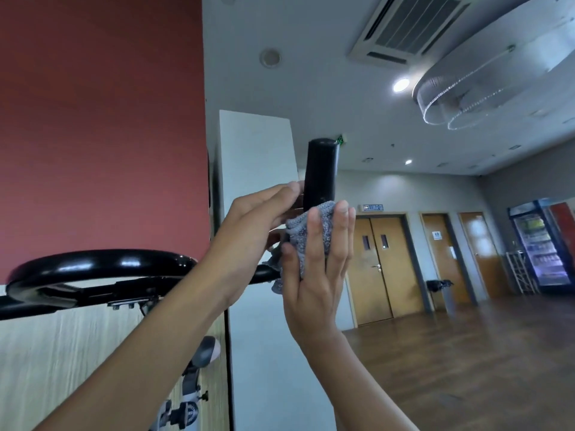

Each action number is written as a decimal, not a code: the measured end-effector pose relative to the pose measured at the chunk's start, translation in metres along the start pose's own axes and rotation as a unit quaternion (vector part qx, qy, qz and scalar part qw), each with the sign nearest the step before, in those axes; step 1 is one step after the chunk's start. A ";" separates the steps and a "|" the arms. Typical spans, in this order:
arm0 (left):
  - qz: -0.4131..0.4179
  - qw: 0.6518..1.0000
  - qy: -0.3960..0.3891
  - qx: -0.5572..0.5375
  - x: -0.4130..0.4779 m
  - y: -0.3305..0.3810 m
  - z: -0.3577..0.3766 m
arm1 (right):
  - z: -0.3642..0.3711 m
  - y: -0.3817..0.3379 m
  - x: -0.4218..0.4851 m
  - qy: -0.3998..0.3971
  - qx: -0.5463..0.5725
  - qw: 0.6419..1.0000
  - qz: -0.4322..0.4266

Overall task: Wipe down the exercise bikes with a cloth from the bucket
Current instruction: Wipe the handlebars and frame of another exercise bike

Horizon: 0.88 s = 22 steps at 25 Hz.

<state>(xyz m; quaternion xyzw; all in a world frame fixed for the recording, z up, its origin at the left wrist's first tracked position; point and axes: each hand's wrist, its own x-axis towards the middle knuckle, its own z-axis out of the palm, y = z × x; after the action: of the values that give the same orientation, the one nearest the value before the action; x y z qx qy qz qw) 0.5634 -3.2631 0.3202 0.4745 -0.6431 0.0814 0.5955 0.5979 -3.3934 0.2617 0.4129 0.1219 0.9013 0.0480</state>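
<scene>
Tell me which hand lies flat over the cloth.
The right hand, straight fingers pressing the grey cloth onto the black grip; the left hand touches the grip's bare side.

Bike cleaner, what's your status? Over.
Right hand flat, pressing cloth on handle. Left hand touching handle. Nothing in the way.

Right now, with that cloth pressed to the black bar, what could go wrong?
1. Straight fingers only press the cloth flat against the bar. Nothing wraps it, so it might slip off and drop.
2. The bar's top stands bare above the cloth and could be missed.
3. A loose corner of cloth hangs low and may drag or snag.
</scene>
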 end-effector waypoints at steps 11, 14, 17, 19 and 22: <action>0.125 0.639 0.094 0.753 -0.034 -0.153 -0.050 | 0.037 0.020 -0.044 0.057 0.061 0.996 0.020; 0.191 0.664 0.103 0.715 -0.052 -0.152 -0.053 | 0.043 0.022 -0.057 0.059 0.076 0.995 0.041; 0.229 0.653 0.179 0.699 -0.086 -0.150 -0.074 | 0.050 0.020 -0.066 0.053 0.093 0.992 0.070; 0.201 0.610 0.236 0.729 -0.098 -0.152 -0.092 | 0.055 0.015 -0.071 0.058 0.098 0.989 0.094; 0.182 0.575 0.226 0.765 -0.095 -0.155 -0.104 | 0.065 0.005 -0.080 0.070 0.106 0.980 0.152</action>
<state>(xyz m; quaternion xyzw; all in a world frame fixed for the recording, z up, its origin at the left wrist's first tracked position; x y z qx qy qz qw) 0.7300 -3.2275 0.1975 0.5929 -0.2591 0.7546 0.1094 0.6996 -3.4017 0.2454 0.3654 0.1556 0.9066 -0.1427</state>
